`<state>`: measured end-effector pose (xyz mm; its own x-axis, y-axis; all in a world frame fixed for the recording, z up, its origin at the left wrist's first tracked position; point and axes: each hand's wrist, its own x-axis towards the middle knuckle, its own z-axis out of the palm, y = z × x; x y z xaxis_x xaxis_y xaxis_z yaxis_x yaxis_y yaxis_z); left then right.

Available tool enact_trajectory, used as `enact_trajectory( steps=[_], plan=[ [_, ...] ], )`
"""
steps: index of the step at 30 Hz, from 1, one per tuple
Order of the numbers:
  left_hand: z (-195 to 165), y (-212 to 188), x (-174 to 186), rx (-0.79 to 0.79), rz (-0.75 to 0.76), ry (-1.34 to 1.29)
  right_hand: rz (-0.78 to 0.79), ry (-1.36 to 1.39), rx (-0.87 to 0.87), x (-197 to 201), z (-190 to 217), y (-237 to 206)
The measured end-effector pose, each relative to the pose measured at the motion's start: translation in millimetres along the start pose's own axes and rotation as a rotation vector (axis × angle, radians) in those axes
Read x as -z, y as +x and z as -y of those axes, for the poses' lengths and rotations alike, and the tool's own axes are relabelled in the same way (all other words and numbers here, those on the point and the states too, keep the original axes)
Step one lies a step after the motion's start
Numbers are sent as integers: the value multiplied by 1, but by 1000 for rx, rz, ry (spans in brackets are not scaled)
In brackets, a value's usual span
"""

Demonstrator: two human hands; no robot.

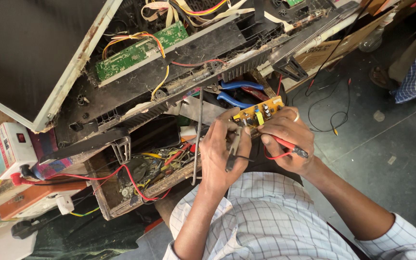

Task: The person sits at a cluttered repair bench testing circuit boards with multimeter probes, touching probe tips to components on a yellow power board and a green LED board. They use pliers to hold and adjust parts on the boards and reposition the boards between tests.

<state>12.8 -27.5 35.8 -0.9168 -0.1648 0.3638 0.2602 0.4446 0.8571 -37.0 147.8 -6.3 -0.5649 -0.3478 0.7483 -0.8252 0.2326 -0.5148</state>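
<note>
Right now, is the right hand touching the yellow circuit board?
Touching: the head view shows the right hand with its fingers gripping the near edge of the yellow circuit board.

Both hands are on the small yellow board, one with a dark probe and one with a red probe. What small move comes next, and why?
Probably ease the dark probe tip down onto the yellow board. The left hand holds it near the board's near edge, and whether the tip touches is unclear. The right hand steadies the board and holds the red probe, whose tip points away from it.
</note>
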Motion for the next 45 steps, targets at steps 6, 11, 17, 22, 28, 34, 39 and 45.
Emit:
enact_trajectory(
  steps=[6,11,17,22,28,34,39,45],
  plan=[
    [4,-2,1,-177,-11,58,-24,21,3,-1,-1,-1],
    [8,-4,-5,-189,-54,133,-42,42,-1,-3,-1,-1],
    [8,-5,-4,-137,-38,131,-36,37,-17,-3,-1,-1],
    [8,-5,-6,-193,-41,187,-39,20,-18,-3,-1,0],
    [12,-7,-4,-206,-35,142,-42,4,-17,-4,0,2],
    [12,-6,2,-64,-16,84,-48,-3,-26,-4,2,2],
    [7,-4,8,-122,-61,58,-52,16,-28,-4,1,1],
    [2,-4,8,-3,-37,27,-44,51,7,-1,-4,-1]
  ],
)
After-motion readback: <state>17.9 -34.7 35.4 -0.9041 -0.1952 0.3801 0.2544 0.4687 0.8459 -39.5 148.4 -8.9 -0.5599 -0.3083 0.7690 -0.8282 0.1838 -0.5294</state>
